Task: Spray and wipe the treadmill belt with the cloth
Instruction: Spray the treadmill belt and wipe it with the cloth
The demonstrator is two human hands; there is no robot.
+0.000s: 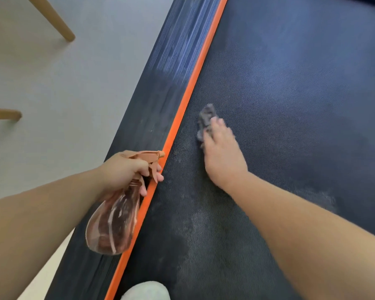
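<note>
Treadmill belt (290, 94), dark and textured, across the right of the view, mottled with pale patches. Grey cloth (206, 118) on the belt near the orange strip (188, 94), pressed down under the right hand (223, 154), fingers laid fairly flat over it, slightly blurred. Amber spray bottle (115, 221) gripped at the neck by the left hand (126, 169), fingers curled round the trigger, above the ribbed side rail (156, 94), nozzle toward the belt. Pale shoe (147, 291) at the bottom edge.

Covered and cropped
The right hand (222, 152) covers most of the grey cloth (206, 118); a white shape (146, 291) at the bottom edge is cropped, identity unclear.
</note>
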